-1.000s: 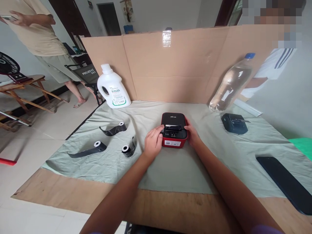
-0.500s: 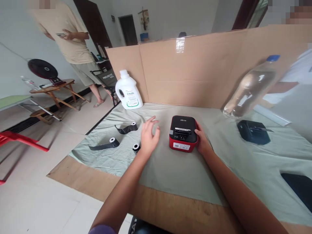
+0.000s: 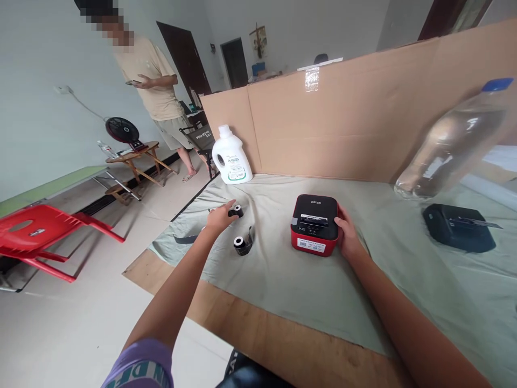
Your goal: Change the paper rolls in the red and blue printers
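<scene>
OK, containers 1st. Your jug (image 3: 231, 156) stands nr the back of the cloth (image 3: 274, 285), by the cardboard (image 3: 323, 129): white, opaque, cap on, so contents can't be seen. Big bottle (image 3: 452, 140) is at back R, blue cap (image 3: 497, 84) on, clear plastic; can't tell what's inside, if anything. Printer (image 3: 314, 229) sits mid-cloth, btwn the near roll (image 3: 243, 248) on your L and the black box (image 3: 460, 229) on your R; lid's down, w/ dark film (image 3: 315, 221) at the slot on top. Black box has a strip (image 3: 480, 222) too, poking out to the R.

Hands now! Your R hand (image 3: 347, 231) is on the printer's R side, thumb at the top edge, other fingers mostly out of sight; it's touching, but can't tell how firm the grip is. Your L hand (image 3: 218, 220) is out at the far roll (image 3: 237, 212), index finger stretched over it; thumb's hidden, so can't tell if you're pinching that roll or just above it.

Count: 2 rolls plain to see, the near roll w/ its tail curling up, apart from your hand. Plus 1 dark length (image 3: 186, 239) on the cloth, partly behind your L hand. Then 1 printer, 1 black box, 1 jug, 1 bottle. Bkgd: 1 person (image 3: 157, 81) standing w/ 1 phone (image 3: 131, 83), 1 fan (image 3: 122, 130), 1 red chair (image 3: 38, 229).
</scene>
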`<state>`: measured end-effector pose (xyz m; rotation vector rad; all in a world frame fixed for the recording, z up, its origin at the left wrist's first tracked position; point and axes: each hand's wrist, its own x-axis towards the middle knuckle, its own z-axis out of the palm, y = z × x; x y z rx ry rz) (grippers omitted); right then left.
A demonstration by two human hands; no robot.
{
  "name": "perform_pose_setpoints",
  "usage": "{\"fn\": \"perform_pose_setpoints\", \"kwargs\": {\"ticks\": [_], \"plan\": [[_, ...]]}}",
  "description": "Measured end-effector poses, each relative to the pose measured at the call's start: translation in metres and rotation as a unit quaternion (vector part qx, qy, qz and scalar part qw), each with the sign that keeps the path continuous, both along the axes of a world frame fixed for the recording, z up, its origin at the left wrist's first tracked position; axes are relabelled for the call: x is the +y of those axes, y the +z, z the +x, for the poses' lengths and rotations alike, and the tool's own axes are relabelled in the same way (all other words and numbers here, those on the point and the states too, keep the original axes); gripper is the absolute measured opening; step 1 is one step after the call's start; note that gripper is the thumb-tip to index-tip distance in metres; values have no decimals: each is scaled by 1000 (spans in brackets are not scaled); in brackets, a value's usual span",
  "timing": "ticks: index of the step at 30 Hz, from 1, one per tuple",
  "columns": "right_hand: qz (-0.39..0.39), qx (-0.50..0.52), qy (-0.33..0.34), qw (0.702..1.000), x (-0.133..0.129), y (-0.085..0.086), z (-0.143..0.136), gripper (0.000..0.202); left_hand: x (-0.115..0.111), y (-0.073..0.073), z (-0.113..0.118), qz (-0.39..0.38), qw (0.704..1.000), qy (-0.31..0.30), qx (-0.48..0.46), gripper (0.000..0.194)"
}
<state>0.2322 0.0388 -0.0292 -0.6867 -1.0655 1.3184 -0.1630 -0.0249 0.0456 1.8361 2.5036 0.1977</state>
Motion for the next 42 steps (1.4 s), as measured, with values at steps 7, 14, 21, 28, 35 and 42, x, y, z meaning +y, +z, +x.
{"fn": "perform_pose_setpoints", "kwargs": {"ticks": [7,14,21,28,35,42], "plan": [[0,1,1,1000,2,-1,0,53,15,21,13,-34,999,-11,7,41],[-10,-10,8,1000,-1,4,1,52,-29,38,21,-7,998,-10,-63,32],[-12,-16,-32,999,-2,2,-1,49,-60,31,31,64,994,-3,-87,41],[19,-94,-15,995,-27,-7,16,54,-17,16,123,172,838,-108,-506,33],[113,-385,-6,916,-46,-7,42,95,21,-10,190,45,784,-156,-600,51],[191,-419,-21,887,-29,50,-42,94,30,-2,133,163,785,-119,-585,45]]}}
